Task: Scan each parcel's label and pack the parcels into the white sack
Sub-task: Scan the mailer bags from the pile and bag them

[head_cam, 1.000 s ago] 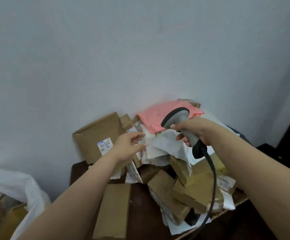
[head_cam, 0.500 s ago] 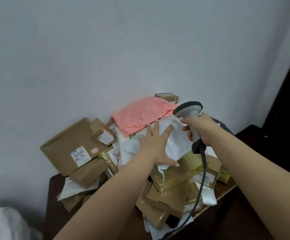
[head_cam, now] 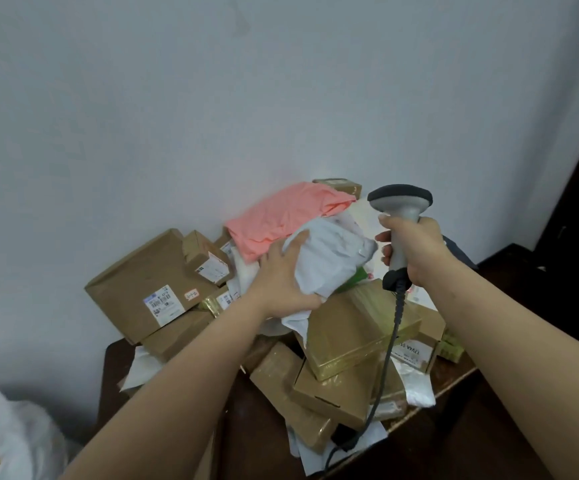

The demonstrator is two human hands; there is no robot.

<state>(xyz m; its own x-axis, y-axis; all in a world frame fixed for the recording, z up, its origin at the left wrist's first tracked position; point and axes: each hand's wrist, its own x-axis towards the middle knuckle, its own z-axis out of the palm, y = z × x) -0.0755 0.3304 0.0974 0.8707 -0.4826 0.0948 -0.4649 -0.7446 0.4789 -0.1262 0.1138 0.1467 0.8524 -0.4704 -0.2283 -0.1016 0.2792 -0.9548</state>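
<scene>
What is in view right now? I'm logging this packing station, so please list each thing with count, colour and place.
soft white plastic mailer: one, white, top of pile, gripped.
pink plastic mailer: one, pink, behind it against the wall.
brown cardboard boxes: several, brown, heaped on table.
gold-wrapped box: one, gold, pile's front.
dark wooden table: one, dark brown, under pile.
white sack: one, white, lower left.
grey handheld barcode scanner: one, grey, corded, above pile.
left hand: grips white mailer.
right hand: holds scanner.

Dim, flat, bluish light with no glare. Soft shadow pools under the wall (head_cam: 211, 98) at 8 o'clock. Slight overall blur; edges bend.
</scene>
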